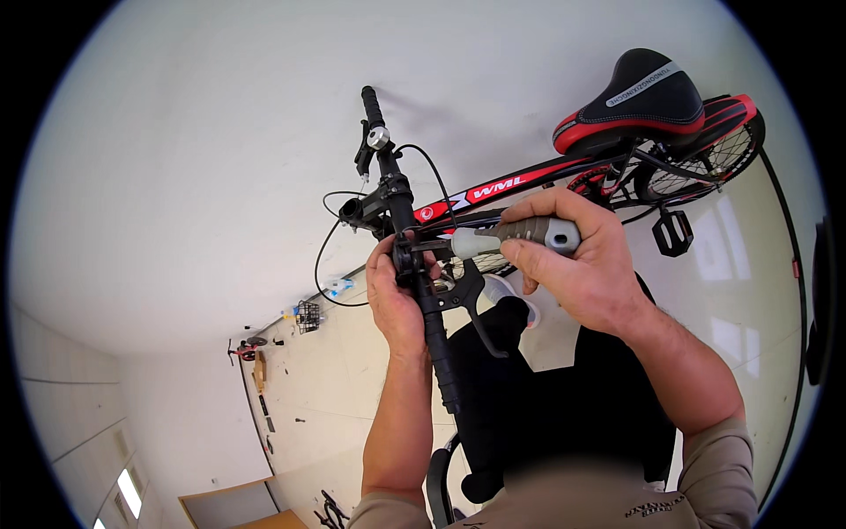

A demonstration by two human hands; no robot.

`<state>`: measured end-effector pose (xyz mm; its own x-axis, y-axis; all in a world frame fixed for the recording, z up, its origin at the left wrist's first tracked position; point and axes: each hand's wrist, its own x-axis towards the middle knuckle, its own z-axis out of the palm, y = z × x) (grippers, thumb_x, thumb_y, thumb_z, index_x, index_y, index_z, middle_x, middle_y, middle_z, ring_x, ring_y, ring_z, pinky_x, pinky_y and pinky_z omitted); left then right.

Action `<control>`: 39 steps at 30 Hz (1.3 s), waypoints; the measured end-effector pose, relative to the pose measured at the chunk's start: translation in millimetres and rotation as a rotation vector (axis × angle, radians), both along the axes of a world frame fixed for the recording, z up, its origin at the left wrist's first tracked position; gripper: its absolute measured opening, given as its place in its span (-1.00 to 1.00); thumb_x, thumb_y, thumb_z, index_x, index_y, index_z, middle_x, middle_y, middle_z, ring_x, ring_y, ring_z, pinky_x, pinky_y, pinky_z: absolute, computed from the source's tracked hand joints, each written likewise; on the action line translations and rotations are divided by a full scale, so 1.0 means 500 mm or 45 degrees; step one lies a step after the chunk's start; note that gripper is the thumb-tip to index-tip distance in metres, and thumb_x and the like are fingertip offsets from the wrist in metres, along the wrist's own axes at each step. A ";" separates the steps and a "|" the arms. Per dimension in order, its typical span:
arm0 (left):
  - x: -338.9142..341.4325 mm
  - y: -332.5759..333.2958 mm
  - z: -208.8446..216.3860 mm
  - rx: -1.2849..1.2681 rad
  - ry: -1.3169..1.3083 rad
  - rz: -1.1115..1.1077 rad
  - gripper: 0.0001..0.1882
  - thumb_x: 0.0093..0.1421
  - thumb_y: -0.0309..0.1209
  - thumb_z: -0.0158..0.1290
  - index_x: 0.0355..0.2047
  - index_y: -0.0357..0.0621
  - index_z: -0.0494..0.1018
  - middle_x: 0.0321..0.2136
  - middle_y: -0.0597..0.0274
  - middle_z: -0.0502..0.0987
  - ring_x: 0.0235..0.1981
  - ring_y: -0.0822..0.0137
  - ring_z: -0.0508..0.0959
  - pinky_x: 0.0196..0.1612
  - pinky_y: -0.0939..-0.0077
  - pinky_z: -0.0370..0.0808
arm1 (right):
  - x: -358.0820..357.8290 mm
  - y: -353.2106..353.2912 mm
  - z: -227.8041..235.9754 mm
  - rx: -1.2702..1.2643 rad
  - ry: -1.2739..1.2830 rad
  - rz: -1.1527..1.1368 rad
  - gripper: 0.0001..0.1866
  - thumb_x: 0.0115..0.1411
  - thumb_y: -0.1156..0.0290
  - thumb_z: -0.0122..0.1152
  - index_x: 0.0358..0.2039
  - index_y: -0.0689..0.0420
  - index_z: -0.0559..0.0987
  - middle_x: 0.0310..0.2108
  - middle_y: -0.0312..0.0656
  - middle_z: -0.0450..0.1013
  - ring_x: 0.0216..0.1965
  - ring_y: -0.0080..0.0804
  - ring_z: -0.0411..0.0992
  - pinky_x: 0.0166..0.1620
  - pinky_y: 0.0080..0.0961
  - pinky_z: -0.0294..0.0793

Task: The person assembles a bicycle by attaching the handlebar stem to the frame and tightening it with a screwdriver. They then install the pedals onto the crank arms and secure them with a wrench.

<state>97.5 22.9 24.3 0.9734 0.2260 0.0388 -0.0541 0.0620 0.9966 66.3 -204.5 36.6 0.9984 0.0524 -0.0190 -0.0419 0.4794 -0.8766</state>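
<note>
A screwdriver (520, 236) with a grey and dark-brown handle is held in my right hand (592, 269), fingers and thumb closed round the grip. Its tip points left toward a black clamp (409, 256) on the handlebar (436, 348); I cannot tell whether the tip is seated in a screw. My left hand (394, 304) is wrapped round the handlebar at that clamp, its fingertips partly hidden behind it. Just below sits a black brake lever (483, 328). The handlebar's far end carries a silver bell (378, 137) and another brake lever (362, 154).
The red and black bicycle frame (551, 170) runs rightward along a white wall, with a black and red saddle (636, 99) and a pedal (673, 233). Black cables loop left of the handlebar. A wire basket (307, 317) and a cardboard piece (260, 372) lie on the floor.
</note>
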 end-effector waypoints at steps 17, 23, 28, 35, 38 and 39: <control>-0.004 0.008 0.002 0.065 0.021 -0.018 -0.58 0.44 -0.13 -0.25 0.12 -0.15 0.27 -0.17 0.13 0.54 -0.44 0.32 0.55 -0.48 0.56 0.44 | 0.050 -0.037 0.050 -0.554 -0.462 0.050 -0.73 0.10 0.53 0.34 -0.17 0.27 0.54 -0.42 -0.25 0.53 -0.41 -0.63 0.46 -0.34 -0.60 0.46; -0.002 -0.010 0.011 0.117 0.020 0.058 -0.55 0.44 -0.13 -0.28 0.11 -0.20 0.28 -0.19 0.10 0.56 -0.45 0.35 0.54 -0.49 0.57 0.40 | 0.052 -0.039 0.070 -0.649 -0.514 0.049 -0.75 0.07 0.49 0.32 -0.23 0.29 0.55 -0.47 -0.18 0.55 -0.48 -0.56 0.46 -0.37 -0.54 0.44; -0.008 0.007 0.013 0.132 0.028 -0.034 -0.62 0.45 -0.25 -0.28 0.06 -0.30 0.32 -0.14 0.02 0.52 -0.37 0.32 0.53 -0.36 0.46 0.46 | 0.082 -0.043 0.133 -0.818 -0.431 0.166 -0.79 0.07 0.47 0.24 -0.31 0.34 0.54 -0.56 -0.15 0.51 -0.52 -0.51 0.46 -0.40 -0.53 0.42; -0.005 -0.009 0.014 0.185 0.026 0.010 -0.59 0.43 -0.19 -0.30 0.06 -0.22 0.33 -0.41 0.12 0.56 -0.48 0.39 0.49 -0.48 0.58 0.32 | 0.127 -0.040 0.178 -0.931 -0.359 0.236 -0.76 0.05 0.42 0.21 -0.34 0.36 0.55 -0.62 -0.18 0.47 -0.61 -0.53 0.44 -0.49 -0.55 0.44; -0.004 -0.003 0.013 0.181 0.028 -0.015 -0.59 0.43 -0.19 -0.30 0.07 -0.21 0.33 -0.41 0.12 0.56 -0.47 0.37 0.48 -0.46 0.57 0.31 | 0.133 -0.041 0.178 -0.912 -0.281 0.303 -0.68 0.01 0.38 0.21 -0.31 0.40 0.57 -0.63 -0.06 0.46 -0.64 -0.41 0.47 -0.48 -0.51 0.48; -0.005 -0.002 0.012 0.175 0.033 -0.007 -0.59 0.43 -0.19 -0.30 0.07 -0.21 0.33 -0.41 0.12 0.56 -0.47 0.37 0.48 -0.46 0.56 0.31 | 0.134 -0.042 0.176 -0.904 -0.270 0.325 -0.64 -0.01 0.36 0.20 -0.29 0.43 0.58 -0.64 0.00 0.47 -0.64 -0.35 0.49 -0.46 -0.48 0.49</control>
